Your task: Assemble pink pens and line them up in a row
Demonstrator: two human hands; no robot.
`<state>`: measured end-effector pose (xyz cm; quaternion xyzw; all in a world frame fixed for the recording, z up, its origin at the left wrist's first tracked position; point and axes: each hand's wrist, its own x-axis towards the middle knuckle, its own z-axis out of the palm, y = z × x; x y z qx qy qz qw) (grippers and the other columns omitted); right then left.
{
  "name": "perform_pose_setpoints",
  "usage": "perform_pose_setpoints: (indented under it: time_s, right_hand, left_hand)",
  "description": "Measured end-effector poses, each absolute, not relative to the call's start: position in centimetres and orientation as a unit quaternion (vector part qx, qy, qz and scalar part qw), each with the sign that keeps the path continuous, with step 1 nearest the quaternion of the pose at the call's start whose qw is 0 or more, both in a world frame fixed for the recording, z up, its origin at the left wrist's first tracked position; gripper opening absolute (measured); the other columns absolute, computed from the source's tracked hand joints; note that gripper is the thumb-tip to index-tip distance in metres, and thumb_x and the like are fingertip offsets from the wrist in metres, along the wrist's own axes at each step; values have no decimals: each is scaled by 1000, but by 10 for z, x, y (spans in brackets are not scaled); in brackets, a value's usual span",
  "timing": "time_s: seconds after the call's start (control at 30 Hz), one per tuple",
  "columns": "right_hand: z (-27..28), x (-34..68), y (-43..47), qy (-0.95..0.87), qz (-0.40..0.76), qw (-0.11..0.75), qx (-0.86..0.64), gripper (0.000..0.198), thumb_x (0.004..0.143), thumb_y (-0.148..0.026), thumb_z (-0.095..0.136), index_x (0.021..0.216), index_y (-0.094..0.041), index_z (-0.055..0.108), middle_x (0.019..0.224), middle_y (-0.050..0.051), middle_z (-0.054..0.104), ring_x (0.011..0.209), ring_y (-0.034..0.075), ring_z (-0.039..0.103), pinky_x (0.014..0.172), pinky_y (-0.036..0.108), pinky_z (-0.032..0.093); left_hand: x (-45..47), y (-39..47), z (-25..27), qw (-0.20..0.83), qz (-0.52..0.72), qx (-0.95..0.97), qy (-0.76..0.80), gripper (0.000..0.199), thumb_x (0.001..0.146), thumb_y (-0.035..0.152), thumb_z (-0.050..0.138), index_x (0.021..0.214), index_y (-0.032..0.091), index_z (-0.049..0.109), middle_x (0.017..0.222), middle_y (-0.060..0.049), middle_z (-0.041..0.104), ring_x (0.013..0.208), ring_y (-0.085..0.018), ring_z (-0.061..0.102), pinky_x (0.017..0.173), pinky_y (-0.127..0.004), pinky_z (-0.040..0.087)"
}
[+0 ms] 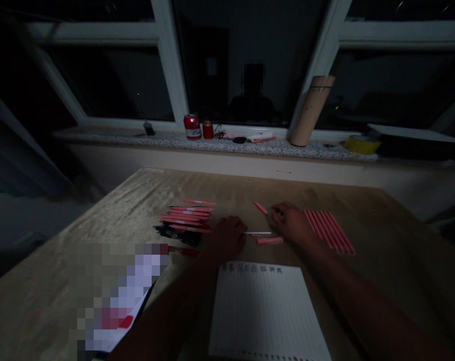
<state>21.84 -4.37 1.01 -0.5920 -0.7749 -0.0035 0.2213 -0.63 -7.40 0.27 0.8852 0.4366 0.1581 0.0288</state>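
Observation:
My left hand (229,236) rests on the table with its fingers curled down. The end of a thin white stick like a pen refill (263,232) meets its fingertips; whether they grip it is hidden. My right hand (292,220) is bent inward, thumb and forefinger closed around the near end of a tapered pink pen part (260,207). Between the hands lies a short pink pen barrel (270,240). Left of my left hand is a loose pile of pink pens (187,215). A row of pink pens (330,230) lies side by side to the right of my right hand.
A lined notebook (265,311) with handwriting lies in front of me. Dark pens (180,234) and a partly blurred phone-like object (137,296) are at left. On the windowsill stand a red can (192,127), a tall tan cylinder (312,111) and yellow tape (361,144).

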Motion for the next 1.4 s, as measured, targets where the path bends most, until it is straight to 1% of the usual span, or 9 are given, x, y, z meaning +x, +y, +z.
perform_pose_setpoints:
  time_s: [0.1,0.27,0.63,0.8,0.9,1.03,1.13,1.27,1.4]
  right_hand:
    - [8,209,-28,-773,-19,159,-614,29,85,-34,45,93,-15,65,92,11,64,83,19,58,71,26,40]
    - [7,201,-22,-776,-14,117,-620,26,85,-30,45,81,-15,66,84,11,65,75,18,59,64,26,38]
    - [12,190,-46,-849,81,167,-495,20,84,-19,48,92,-16,65,87,7,62,82,16,55,74,24,38]
    - [9,186,-50,-861,100,153,-475,18,82,-18,50,89,-17,66,85,6,62,82,16,55,72,23,38]
    - [7,190,-52,-858,110,170,-471,20,83,-19,47,91,-17,65,86,7,63,81,16,56,72,24,38]
    - [6,201,-59,-842,123,209,-482,23,85,-21,45,99,-17,63,90,8,63,86,18,56,76,26,39]
    - [7,212,-69,-834,132,230,-484,21,84,-22,47,97,-17,63,90,8,63,86,18,56,77,28,41]
    - [8,225,-84,-837,136,247,-470,17,80,-22,53,93,-17,63,88,7,62,84,19,55,76,30,41]
    - [10,225,-94,-847,127,242,-456,12,77,-19,56,86,-19,64,83,6,62,81,19,55,75,31,41]
  left_hand:
    - [-7,-74,0,33,178,878,443,20,83,23,43,98,19,55,100,-6,55,97,-20,48,90,-38,33]
    - [-10,-71,-4,24,215,858,465,22,84,21,40,100,17,54,100,-6,57,97,-20,48,90,-38,33]
    - [-12,-71,-2,5,241,825,511,20,83,19,40,97,17,55,96,-7,57,94,-21,49,89,-38,34]
    - [-11,-72,-3,3,238,828,507,20,82,18,42,96,16,56,95,-7,58,94,-21,49,88,-39,35]
    - [-10,-73,-2,9,238,836,494,20,81,17,42,95,17,56,96,-7,58,95,-20,50,89,-38,35]
    - [-8,-75,-2,17,233,853,466,26,80,17,45,104,17,55,107,-7,57,103,-21,48,94,-40,33]
    - [-7,-76,-1,32,221,870,439,35,78,17,48,113,20,53,115,-7,55,108,-20,45,98,-39,31]
    - [-6,-76,2,49,204,884,418,45,78,16,49,122,28,49,115,-3,54,108,-18,46,97,-37,32]
    - [-7,-75,2,51,198,889,410,50,81,16,47,128,30,42,112,-4,55,107,-17,47,95,-36,34]
